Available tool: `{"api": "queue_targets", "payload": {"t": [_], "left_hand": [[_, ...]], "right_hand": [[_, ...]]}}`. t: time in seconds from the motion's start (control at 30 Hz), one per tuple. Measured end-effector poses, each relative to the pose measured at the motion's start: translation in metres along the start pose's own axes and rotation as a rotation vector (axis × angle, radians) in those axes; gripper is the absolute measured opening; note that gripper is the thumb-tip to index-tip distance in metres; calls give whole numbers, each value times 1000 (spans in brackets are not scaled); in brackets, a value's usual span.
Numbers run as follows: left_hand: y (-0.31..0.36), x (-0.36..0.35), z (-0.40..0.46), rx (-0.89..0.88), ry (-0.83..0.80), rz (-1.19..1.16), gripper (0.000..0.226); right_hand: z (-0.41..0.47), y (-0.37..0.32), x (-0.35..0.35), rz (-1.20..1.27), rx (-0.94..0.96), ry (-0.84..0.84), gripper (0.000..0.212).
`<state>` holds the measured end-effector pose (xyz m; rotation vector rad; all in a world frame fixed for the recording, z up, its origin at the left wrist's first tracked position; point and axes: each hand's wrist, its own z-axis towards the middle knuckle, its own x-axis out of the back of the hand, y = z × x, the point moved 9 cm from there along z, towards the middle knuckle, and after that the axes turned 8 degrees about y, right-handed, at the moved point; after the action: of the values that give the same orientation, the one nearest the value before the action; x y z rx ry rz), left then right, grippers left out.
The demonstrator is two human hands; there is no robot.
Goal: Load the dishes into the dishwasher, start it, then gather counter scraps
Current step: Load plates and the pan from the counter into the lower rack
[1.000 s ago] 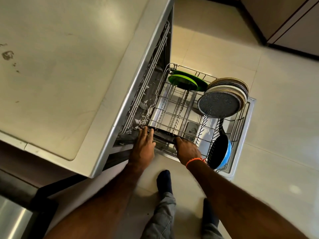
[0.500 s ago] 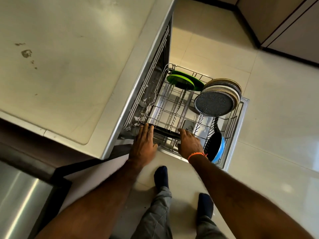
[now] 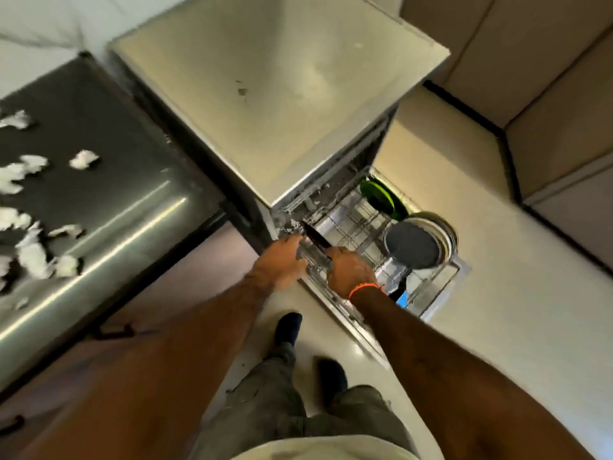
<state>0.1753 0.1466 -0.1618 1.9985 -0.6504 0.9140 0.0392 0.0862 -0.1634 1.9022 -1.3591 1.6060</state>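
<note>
Head cam, only one view here, and it's a bit smeared. A pale dishwasher top point(image 3: 282, 94) with a few small stains is seen from above; its lower rack point(image 3: 351, 224) is pulled out over the cream tiled floor point(image 3: 517, 293). Green plates point(image 3: 381, 197) are stood on edge at the rack's far end, a stack of speckled grey plates point(image 3: 419, 242) sits beside them, and a blue pan point(image 3: 402, 297) is partly hidden behind the right forearm. The rack's dark front bar point(image 3: 315, 239) is touched by both hands: the left hand point(image 3: 282, 260) is laid on it with fingers together, the right hand point(image 3: 348, 268), orange band on the wrist, is curled over it. Whether it's actually gripped can't be told. On the left, white scraps point(image 3: 33, 207) are scattered over a steel counter point(image 3: 109, 200). Beige cabinets point(image 3: 547, 94) are seen far right.
</note>
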Motion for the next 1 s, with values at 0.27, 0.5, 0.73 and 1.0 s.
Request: {"api": "queue_targets", "payload": {"t": [0.27,0.5,0.73,1.0], "left_hand": [[-51,64,-148,208,202,-48,58],[-123,94,-324,440,560,-246,42],[-200,110,-509,731,903,-370,43],[-259,107,-688,942,1122,-254,35]], "right_hand": [[-57,-132,35,-147,542,-107,34],[-139,-277,22,-96,906,-115,35],[-251,-436,-26,46,1175,-193,30],[-371,-572,-105,222,1305,-324,25]]}}
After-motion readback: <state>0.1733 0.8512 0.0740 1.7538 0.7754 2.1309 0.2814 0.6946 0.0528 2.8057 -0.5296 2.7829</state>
